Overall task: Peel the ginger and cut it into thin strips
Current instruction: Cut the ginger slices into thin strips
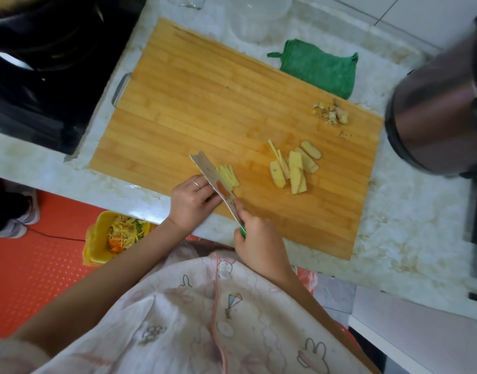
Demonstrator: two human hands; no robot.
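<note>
A wooden cutting board (pixel 205 98) lies on the marble counter. Near its front edge a small bunch of thin ginger strips (pixel 228 177) lies against the flat of a pale knife blade (pixel 210 174). My right hand (pixel 255 244) grips the knife's green handle at the board's front edge. On the blade's other side, my left hand (pixel 190 202) has its fingers against the blade. Several peeled ginger slices (pixel 294 168) lie in a loose stack at the middle right of the board. A small heap of ginger peelings (pixel 331 114) sits near the board's far right corner.
A folded green cloth (pixel 321 67) lies beyond the board. A dark metal pot (pixel 434 112) stands at the right. A black stove (pixel 43 63) is at the left. On the orange floor below the counter stands a yellow bin (pixel 105 238) of vegetable scraps.
</note>
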